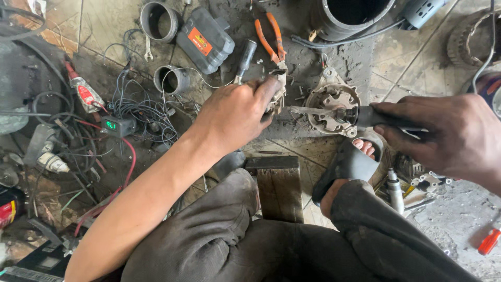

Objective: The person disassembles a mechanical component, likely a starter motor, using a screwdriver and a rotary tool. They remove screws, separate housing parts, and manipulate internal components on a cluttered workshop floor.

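Grimy tiled floor [334,156] is strewn with wires and tools; a small metal part [278,94] is gripped by the left hand [235,115], a dark-handled tool [360,116] by the right hand [443,136], its tip on the alternator housing [329,107].

Grimy tiled floor [104,26], daylight, wooden block [279,188], tangled wires [135,104]

The person is wearing loose, dark grey, grime-stained cloth trousers [219,240] and a dark grey rubber slide sandal [347,164] with toes showing. Both forearms are going bare, and grease is smudging the left hand [235,112] and right hand [449,136].
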